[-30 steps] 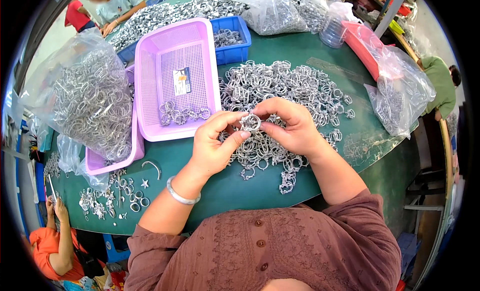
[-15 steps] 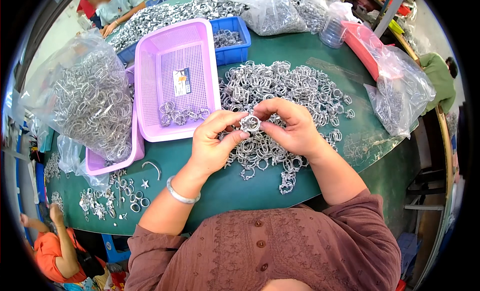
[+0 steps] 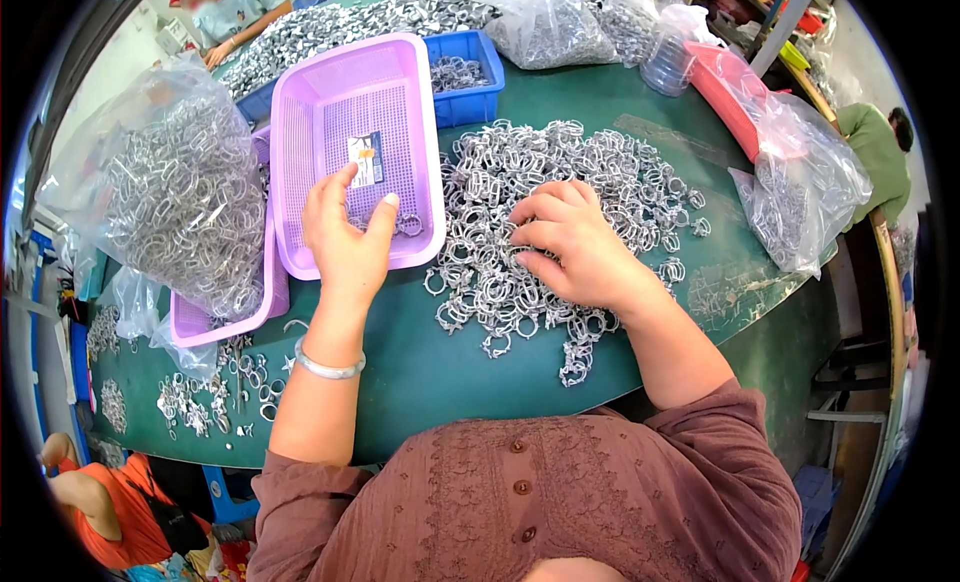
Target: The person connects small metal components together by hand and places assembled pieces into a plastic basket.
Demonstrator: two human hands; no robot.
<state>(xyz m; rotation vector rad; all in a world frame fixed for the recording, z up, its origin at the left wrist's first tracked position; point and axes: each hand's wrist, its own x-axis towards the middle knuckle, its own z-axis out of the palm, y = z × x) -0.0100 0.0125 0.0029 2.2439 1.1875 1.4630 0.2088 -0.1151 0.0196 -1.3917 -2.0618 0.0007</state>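
Nearest us, below both hands, we see a brown buttoned blouse [image 3: 520,482]. Around the left wrist we see a pale bangle [image 3: 330,369], above the dark green tabletop [image 3: 425,397]. To the left of that wrist we find a scatter of small silver-coloured castings [image 3: 195,402].

Our left hand [image 3: 348,240] is open, thumb and forefinger spread, over the near end of a lilac mesh basket [image 3: 345,107]; we see nothing held in it. Just past its thumb, in the basket, lie a few openwork metal rings [image 3: 408,225]. Our right hand [image 3: 572,244] has its fingers curled down on a pile of openwork rings [image 3: 625,187]; we cannot tell whether it grips one. The pile spreads around and beyond that hand.

Left of the left hand, we see a clear bag of rings [image 3: 190,202] leaning in a second lilac basket [image 3: 225,332]. Beyond both hands we make out a blue bin [image 3: 470,107], then a long heap of silver-coloured pieces [image 3: 340,42], with a co-worker's hand [image 3: 218,55] beside it.
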